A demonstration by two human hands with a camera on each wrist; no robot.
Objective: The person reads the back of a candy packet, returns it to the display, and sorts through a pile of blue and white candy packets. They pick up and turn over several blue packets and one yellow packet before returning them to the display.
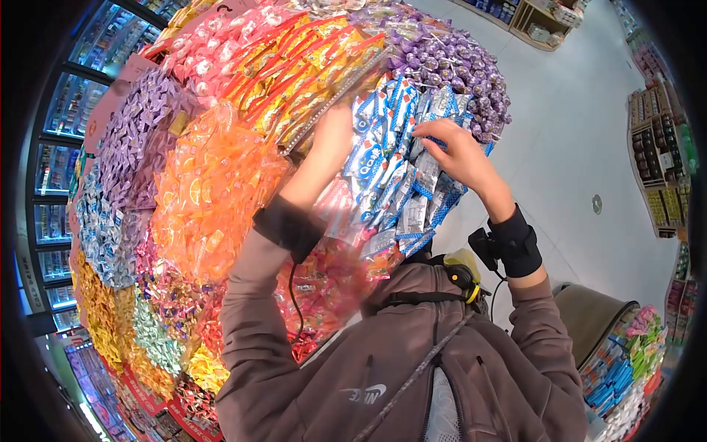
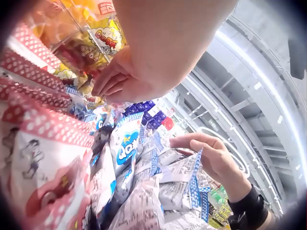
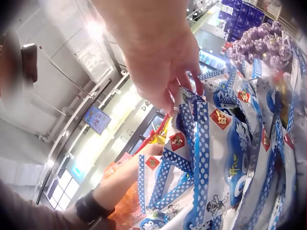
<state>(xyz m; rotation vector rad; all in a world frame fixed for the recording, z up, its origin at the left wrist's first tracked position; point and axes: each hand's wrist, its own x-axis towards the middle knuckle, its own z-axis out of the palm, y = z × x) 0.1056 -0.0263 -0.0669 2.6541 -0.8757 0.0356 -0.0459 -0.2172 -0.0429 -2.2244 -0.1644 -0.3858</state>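
Blue-and-white candy bags point(image 1: 383, 158) with dotted edges stand packed in rows in front of me. My right hand point(image 1: 458, 151) reaches over them from the right, thumb and fingers extended. Its fingertips are at the top corner of one bag point(image 3: 184, 141) in the right wrist view. Blurred in the head view, my left hand point(image 1: 336, 132) reaches across the left edge of these bags, beside a clear divider point(image 1: 324, 110). In the left wrist view its fingers point(image 2: 112, 81) bend down close to a yellow candy packet point(image 2: 104, 40); what they hold is hidden.
Orange candy packets point(image 1: 213, 191) lie left of my left arm, and yellow-and-red packets point(image 1: 302, 59) are beyond the divider. Purple lollipops point(image 1: 464, 66) are heaped at the far right. Red-dotted bags point(image 2: 48, 148) sit close to the left wrist camera. Stocked shelves point(image 1: 652, 140) line the right side.
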